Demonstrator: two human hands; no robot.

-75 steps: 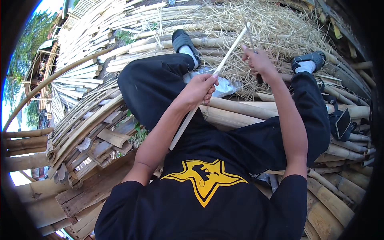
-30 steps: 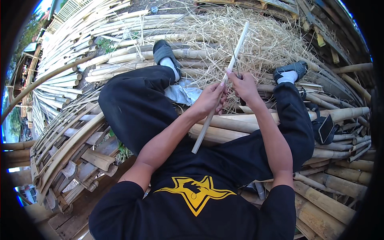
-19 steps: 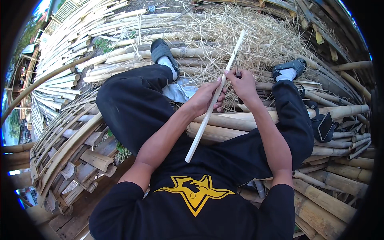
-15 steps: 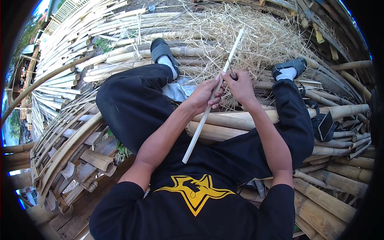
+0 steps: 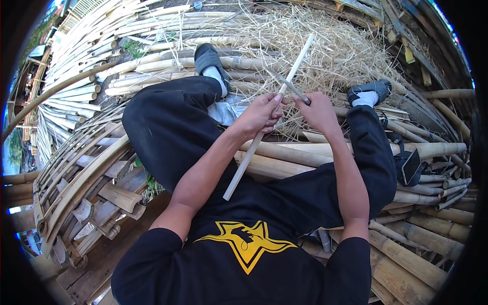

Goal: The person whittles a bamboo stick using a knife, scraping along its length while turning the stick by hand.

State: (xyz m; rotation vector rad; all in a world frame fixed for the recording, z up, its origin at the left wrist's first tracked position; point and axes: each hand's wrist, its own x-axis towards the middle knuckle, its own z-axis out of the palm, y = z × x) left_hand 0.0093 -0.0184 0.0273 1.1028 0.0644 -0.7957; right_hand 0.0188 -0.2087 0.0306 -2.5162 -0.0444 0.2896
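Observation:
A pale, straight bamboo strip (image 5: 242, 170) slants from near my lap up to the shavings. My left hand (image 5: 263, 114) is closed around it near its middle. In my right hand (image 5: 319, 111) is the dark handle of a knife (image 5: 292, 87). The knife's blade points up and to the left and crosses the strip just beyond my left fingers. From this angle I cannot tell whether the edge bites into the strip or only lies against it.
A heap of thin shavings (image 5: 330, 56) lies beyond my hands, between my shoes. Thick bamboo poles (image 5: 284, 155) run across under my legs. Stacked split bamboo (image 5: 119, 195) stands at the left. A phone (image 5: 410, 166) rests on a dark bag at the right.
The knife blade, hardly visible before, now shows crossing the strip. My right hand has shifted slightly right and down, away from my left. The strip's near end has swung a little left and up.

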